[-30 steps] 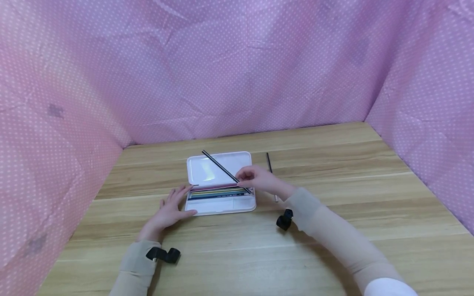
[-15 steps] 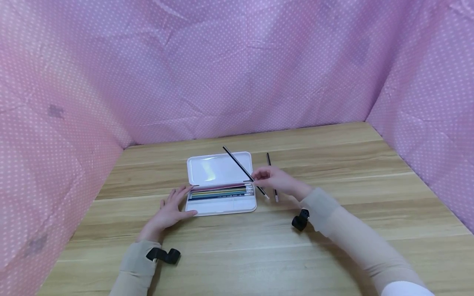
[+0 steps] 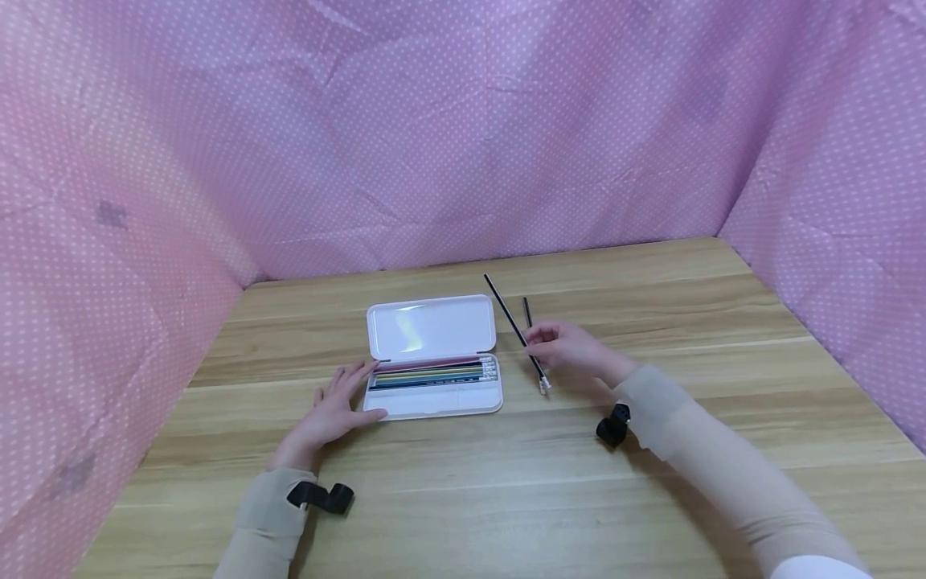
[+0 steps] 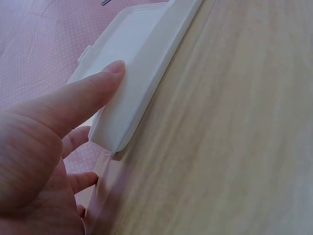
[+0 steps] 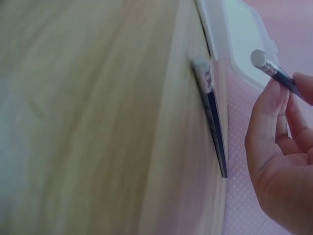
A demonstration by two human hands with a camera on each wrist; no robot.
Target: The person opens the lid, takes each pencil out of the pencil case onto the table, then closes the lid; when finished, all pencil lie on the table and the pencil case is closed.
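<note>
My left hand [image 3: 329, 414] rests at the left end of a white pencil case [image 3: 434, 402], fingers spread, thumb at its front edge. In the left wrist view the thumb [image 4: 93, 93] lies over the case's rim. The case stands open, with several pencils [image 3: 427, 375] side by side in its base. Right of it, my right hand [image 3: 571, 351] pinches a dark pencil [image 3: 506, 312] with a white eraser end, held slanting above the table. A second dark pencil [image 5: 215, 127] lies on the table close by, partly covered by the hand in the head view.
The wooden table [image 3: 463, 498] reaches back to a pink dotted cloth [image 3: 463, 137] that hangs behind and at both sides. The case's lid [image 3: 434, 328] lies folded back behind its base. A black camera sits on each wrist.
My right hand has moved right with the pencil, from over the case to above the pencil on the table. The left hand and the case have stayed in place.
</note>
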